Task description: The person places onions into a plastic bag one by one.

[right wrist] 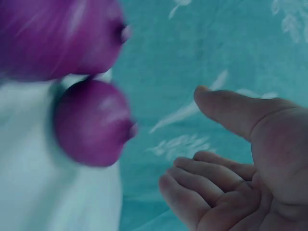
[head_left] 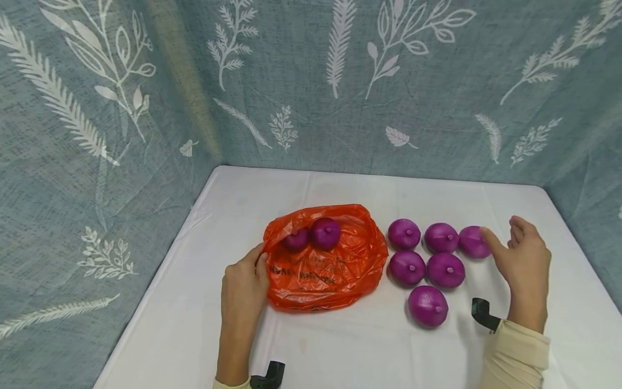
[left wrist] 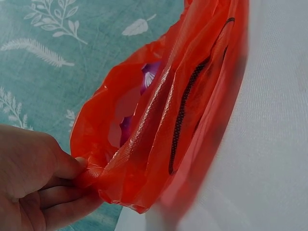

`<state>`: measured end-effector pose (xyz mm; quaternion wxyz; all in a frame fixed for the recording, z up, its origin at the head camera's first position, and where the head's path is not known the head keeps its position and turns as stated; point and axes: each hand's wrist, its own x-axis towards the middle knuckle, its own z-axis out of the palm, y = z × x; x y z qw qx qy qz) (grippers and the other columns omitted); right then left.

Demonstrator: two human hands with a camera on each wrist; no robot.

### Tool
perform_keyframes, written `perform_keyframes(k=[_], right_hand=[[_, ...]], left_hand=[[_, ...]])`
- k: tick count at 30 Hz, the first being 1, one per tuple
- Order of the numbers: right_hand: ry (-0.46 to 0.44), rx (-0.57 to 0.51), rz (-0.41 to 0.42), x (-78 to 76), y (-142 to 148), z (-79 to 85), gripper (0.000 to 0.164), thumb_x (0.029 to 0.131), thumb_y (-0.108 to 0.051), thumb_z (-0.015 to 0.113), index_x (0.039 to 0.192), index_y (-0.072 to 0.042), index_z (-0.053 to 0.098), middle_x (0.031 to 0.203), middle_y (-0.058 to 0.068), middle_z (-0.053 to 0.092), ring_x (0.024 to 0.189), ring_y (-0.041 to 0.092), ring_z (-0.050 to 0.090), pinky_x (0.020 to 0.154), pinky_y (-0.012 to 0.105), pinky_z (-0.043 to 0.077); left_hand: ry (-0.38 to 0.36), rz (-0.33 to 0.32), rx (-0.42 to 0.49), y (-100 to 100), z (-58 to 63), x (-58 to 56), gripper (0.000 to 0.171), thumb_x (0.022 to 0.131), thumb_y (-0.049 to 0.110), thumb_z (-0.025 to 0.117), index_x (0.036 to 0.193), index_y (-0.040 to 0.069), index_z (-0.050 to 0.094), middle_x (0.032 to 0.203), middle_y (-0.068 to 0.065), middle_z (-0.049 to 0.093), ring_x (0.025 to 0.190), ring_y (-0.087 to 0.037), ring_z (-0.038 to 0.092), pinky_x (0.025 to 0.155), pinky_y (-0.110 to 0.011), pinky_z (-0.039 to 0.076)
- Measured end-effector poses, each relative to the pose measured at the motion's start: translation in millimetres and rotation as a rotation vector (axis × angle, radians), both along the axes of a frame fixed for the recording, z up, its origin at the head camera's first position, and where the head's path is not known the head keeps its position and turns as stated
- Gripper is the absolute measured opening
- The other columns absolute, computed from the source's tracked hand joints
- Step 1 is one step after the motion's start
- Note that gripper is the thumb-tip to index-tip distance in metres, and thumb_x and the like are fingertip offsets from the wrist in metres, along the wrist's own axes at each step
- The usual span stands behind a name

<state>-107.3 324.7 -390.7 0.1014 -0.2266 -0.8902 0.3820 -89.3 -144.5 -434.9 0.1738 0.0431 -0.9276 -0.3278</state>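
Observation:
An orange-red plastic bag (head_left: pixel 318 297) lies with its mouth spread, dark lettering on its side. Two purple onions (head_left: pixel 325 233) show inside it. My left hand (head_left: pixel 244 294) pinches the bag's left rim between thumb and fingers; the left wrist view shows that grip on the bag (left wrist: pixel 159 144) up close. To the right of the bag, several more onions (head_left: pixel 446 269) sit in loose rows. Beside the rightmost onion (head_left: pixel 473 242), my right hand (head_left: pixel 527 265) is raised with thumb and fingers apart. In the right wrist view nothing lies in that hand (right wrist: pixel 231 187).
A white cloth (head_left: pixel 340 351) covers the table. Grey-green fabric (head_left: pixel 301 81) with white leaf prints rises behind it and along both sides. Nearest the front among the loose ones is a single onion (head_left: pixel 427 306). Each wrist wears a black camera mount (head_left: pixel 481 312).

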Motion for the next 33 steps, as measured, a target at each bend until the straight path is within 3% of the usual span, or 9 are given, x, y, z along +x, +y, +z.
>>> perform_keyframes(k=[15, 25, 33], right_hand=[[-0.168, 0.035, 0.159, -1.3, 20, -32.8, 0.099, 0.103, -0.05, 0.066, 0.163, 0.01, 0.017, 0.162, 0.04, 0.026, 0.142, 0.061, 0.038, 0.111, 0.067, 0.039], [-0.173, 0.044, 0.191, -6.3, 16, -42.3, 0.099, 0.099, -0.046, 0.073, 0.162, 0.011, 0.022, 0.159, 0.041, 0.032, 0.144, 0.06, 0.037, 0.113, 0.066, 0.037], [-0.162, 0.044, 0.178, -8.2, 16, -45.8, 0.097, 0.1, -0.047, 0.072, 0.161, 0.012, 0.025, 0.158, 0.04, 0.035, 0.146, 0.056, 0.038, 0.114, 0.065, 0.037]], left_hand=[[-0.017, 0.003, 0.007, 2, 1.3, -1.4, 0.032, 0.105, 0.01, 0.064, 0.134, 0.0, 0.071, 0.121, -0.026, 0.074, 0.084, -0.036, 0.075, 0.068, -0.05, 0.059], [-0.024, -0.002, 0.01, 3, 1.9, -1.6, 0.032, 0.105, 0.01, 0.063, 0.135, -0.001, 0.071, 0.122, -0.026, 0.073, 0.089, -0.039, 0.076, 0.071, -0.051, 0.06], [-0.024, 0.0, 0.009, 3, 2.9, -0.9, 0.032, 0.105, 0.01, 0.064, 0.134, -0.001, 0.071, 0.12, -0.027, 0.074, 0.075, -0.031, 0.069, 0.061, -0.041, 0.051]])
